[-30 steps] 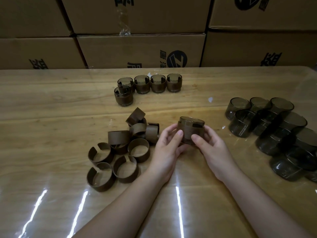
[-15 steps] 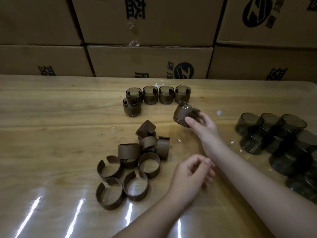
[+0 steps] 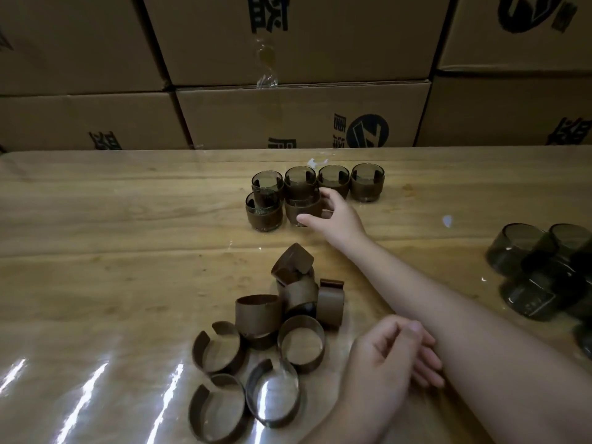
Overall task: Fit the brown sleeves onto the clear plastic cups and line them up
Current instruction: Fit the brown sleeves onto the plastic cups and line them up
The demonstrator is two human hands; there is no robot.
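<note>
in right hand, sleeved cup

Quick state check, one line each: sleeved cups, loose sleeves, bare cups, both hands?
held cup: sleeved, upright, second in front row, right hand's grip on it
right hand: gripping held cup
other sleeved cups: five, upright, sleeves on
loose sleeves: piled, unfitted, several split open
bare cups: clustered at right, no sleeves
left hand: loosely curled, empty
</note>
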